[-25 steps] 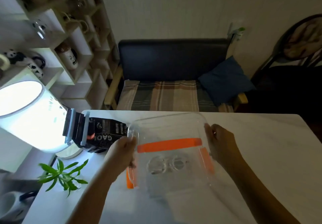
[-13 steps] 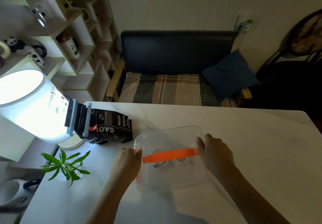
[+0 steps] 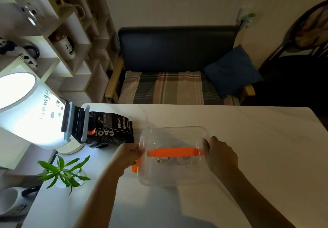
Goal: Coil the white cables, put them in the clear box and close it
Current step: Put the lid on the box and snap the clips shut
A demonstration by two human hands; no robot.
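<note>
The clear box (image 3: 173, 178) rests on the white table (image 3: 257, 148), with its clear lid (image 3: 174, 133) lying nearly flat over it. An orange clip (image 3: 174, 152) runs across the lid, and a second orange clip (image 3: 134, 168) hangs at the left side. Coiled white cables (image 3: 174, 160) show faintly through the plastic inside. My left hand (image 3: 130, 154) grips the lid's left edge. My right hand (image 3: 219, 155) grips its right edge.
A black coffee bag (image 3: 110, 130) lies just left of the box, against a lit white lamp (image 3: 26, 110). A small green plant (image 3: 62, 171) and a mug (image 3: 12, 203) stand at the near left. A dark sofa sits beyond the table's far edge.
The lid was held up and tilted toward me; both hands have lowered it onto the box, where it now lies almost flat.
</note>
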